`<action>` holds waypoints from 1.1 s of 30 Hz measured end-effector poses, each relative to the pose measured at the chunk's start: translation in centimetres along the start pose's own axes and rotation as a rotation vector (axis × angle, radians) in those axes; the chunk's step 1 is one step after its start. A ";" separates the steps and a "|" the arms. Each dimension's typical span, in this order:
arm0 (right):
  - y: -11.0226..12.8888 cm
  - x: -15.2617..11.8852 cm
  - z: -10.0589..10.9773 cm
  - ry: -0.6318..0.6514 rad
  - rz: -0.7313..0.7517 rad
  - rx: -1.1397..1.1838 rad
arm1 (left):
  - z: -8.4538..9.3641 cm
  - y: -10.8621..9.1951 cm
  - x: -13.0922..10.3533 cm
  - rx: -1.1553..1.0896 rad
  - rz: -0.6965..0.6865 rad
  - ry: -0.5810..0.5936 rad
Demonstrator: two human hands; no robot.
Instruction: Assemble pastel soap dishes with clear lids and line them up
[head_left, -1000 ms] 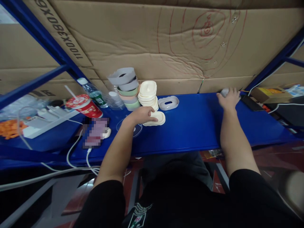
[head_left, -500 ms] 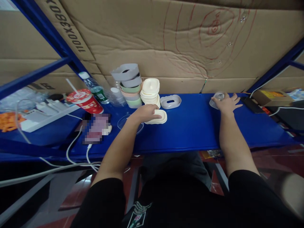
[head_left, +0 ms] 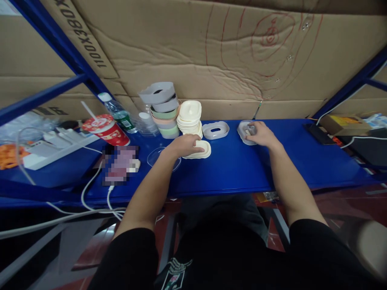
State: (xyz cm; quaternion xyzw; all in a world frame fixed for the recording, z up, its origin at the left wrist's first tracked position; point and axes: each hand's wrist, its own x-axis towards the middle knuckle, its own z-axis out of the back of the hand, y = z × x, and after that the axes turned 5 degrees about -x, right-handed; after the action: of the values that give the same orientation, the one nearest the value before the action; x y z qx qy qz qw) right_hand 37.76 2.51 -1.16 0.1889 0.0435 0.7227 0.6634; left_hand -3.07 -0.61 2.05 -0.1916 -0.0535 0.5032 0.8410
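Observation:
My left hand (head_left: 188,146) rests on a cream lid (head_left: 206,150) lying flat on the blue table, its thumb and fingers closed at the lid's edge. Behind it rises a stack of cream lids (head_left: 190,112). To the right of that stack lies a grey oval ring (head_left: 215,130) with a slot in its middle. My right hand (head_left: 260,134) grips a translucent grey container (head_left: 243,133) farther right, fingers on its inside and rim. A clear oval lid (head_left: 155,156) lies partly behind my left forearm.
Stacked coloured containers (head_left: 165,110) stand beside clear cups (head_left: 146,123), a water bottle (head_left: 122,117) and a red cup (head_left: 110,131). A pixelated item (head_left: 121,165), cables and a power strip (head_left: 57,149) lie left; an open box (head_left: 347,125) sits right.
My right hand has moved left across the table with the translucent container, bringing it near the grey oval ring. My left hand stays on the cream lid. The view has shifted slightly.

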 end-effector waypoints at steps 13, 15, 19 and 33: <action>6.6 -1.5 0.8 0.014 -0.015 0.899 | 0.0 -0.6 -0.3 -0.160 -0.130 -0.312; 9.1 -2.6 0.3 0.199 0.012 0.965 | 0.2 -1.1 -0.6 -0.184 -0.166 -0.368; 12.0 -3.9 -1.1 0.426 0.053 1.098 | 0.4 -1.7 -0.7 -0.142 -0.195 -0.393; 7.0 -2.3 -0.3 -0.091 0.191 0.414 | 5.8 10.2 -4.7 -0.111 0.284 -0.159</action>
State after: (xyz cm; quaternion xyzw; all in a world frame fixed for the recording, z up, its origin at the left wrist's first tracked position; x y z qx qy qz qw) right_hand 31.18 -0.53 0.30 0.3566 0.1429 0.7487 0.5402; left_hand -15.42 1.17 4.08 -0.2029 -0.1198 0.6270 0.7426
